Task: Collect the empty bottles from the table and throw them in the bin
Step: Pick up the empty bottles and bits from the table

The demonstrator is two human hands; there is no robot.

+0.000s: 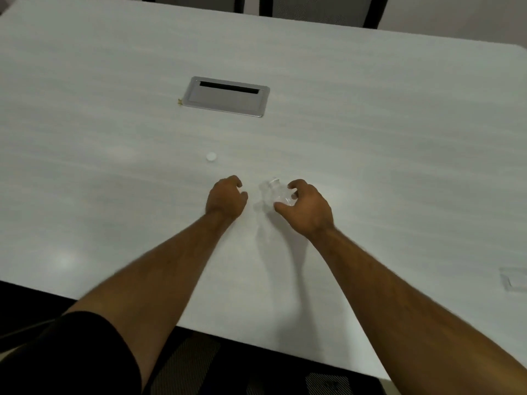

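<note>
A clear empty plastic bottle [274, 191] stands uncapped on the white table [370, 138], near the middle. My right hand [306, 208] curls around its right side, thumb and fingers touching it. My left hand [225, 199] rests just left of the bottle with fingers curled; something small and white shows at its fingertips, too small to identify. A white bottle cap [211, 157] lies loose on the table beyond my left hand. No bin is in view.
A silver cable hatch [225, 96] is set into the table further back. Dark chairs [325, 10] stand behind the far edge. A faint clear object [513, 280] lies at the right edge. The table's near edge runs below my forearms.
</note>
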